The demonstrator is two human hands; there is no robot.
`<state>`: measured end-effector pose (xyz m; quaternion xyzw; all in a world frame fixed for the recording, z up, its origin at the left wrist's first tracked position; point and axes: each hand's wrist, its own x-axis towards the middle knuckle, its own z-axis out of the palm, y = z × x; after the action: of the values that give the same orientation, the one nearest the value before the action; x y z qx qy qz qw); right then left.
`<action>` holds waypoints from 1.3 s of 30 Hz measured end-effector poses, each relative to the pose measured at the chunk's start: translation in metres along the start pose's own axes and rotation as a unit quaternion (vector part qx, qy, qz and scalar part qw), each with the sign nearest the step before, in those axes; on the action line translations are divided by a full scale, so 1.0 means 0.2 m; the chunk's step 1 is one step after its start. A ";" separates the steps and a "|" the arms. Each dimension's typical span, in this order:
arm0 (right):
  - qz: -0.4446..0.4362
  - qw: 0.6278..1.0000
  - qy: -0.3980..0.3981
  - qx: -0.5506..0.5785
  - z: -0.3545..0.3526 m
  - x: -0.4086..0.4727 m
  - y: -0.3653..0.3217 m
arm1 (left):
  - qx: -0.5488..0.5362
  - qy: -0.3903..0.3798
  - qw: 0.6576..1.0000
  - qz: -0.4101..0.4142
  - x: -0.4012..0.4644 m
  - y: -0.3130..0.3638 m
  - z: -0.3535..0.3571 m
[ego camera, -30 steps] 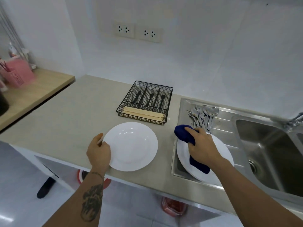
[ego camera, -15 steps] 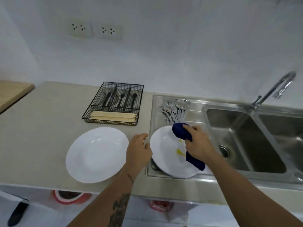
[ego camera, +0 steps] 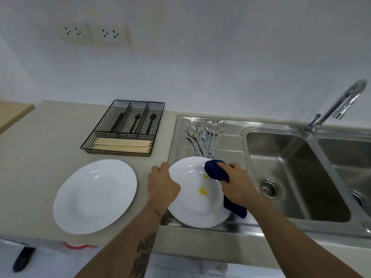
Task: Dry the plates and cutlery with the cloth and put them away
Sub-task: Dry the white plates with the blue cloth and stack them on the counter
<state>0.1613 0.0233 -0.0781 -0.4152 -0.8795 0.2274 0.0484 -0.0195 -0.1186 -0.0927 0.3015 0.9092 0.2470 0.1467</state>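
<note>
Left hand (ego camera: 162,187) grips the stained plate's (ego camera: 192,209) left rim on the drainboard (ego camera: 226,141) while right hand (ego camera: 239,185) clutches the blue cloth (ego camera: 215,171) at its far rim.

I see open bench (ego camera: 50,149) left of the wire tray (ego camera: 124,128); the cutlery pile (ego camera: 204,137) crowds the drainboard (ego camera: 226,157).
</note>
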 end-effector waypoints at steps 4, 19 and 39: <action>-0.037 0.999 -0.023 0.010 0.00 0.07 0.03 | 0.031 -0.005 0.999 -0.032 0.02 0.05 0.02; -0.100 0.993 -0.053 0.036 -0.02 0.15 0.08 | 0.118 0.030 0.992 -0.024 0.01 0.10 0.07; -0.055 0.998 -0.008 -0.009 0.00 0.08 0.03 | 0.086 0.002 0.996 -0.008 0.09 0.13 0.05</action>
<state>0.1556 0.0383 -0.0821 -0.3645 -0.9036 0.2195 0.0500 -0.0169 -0.0856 -0.0879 0.3052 0.9298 0.1669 0.1202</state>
